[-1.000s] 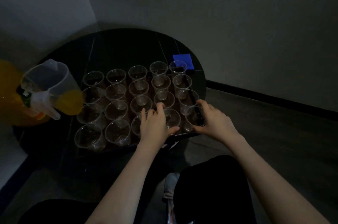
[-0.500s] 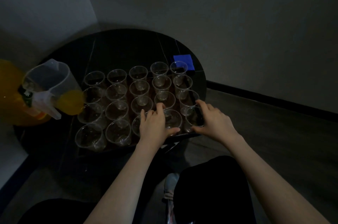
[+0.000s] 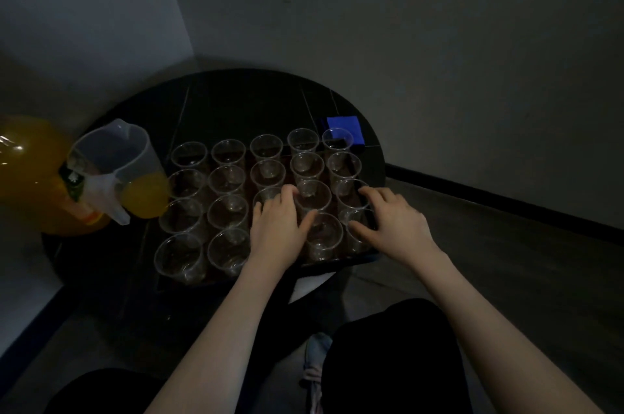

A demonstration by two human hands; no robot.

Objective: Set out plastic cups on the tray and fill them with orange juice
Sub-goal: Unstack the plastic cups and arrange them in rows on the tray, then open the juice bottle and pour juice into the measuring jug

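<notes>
- Plastic cups (image 3: 227,180), clear and empty, are standing upright in close rows on a dark tray (image 3: 341,261), which is sitting on a round black table (image 3: 236,102).
- Left hand (image 3: 275,227) is lying palm down over the near middle cups, its fingers spread and nearly straight across their rims, its thumb reaching toward the front-row cup (image 3: 323,234) to its right; it is gripping nothing that can be seen.
- Right hand (image 3: 393,222) is resting at the tray's near right corner, fingers loosely bent over the corner cup (image 3: 358,227) and thumb lying against its near side; whether it is truly pinching that cup cannot be told in the dim light.
- Translucent jug (image 3: 116,160) with orange juice in its bottom is standing just left of the tray, beside a large orange juice bottle (image 3: 30,173).
- Blue cloth (image 3: 346,128) is lying on the table behind the far right cup.
</notes>
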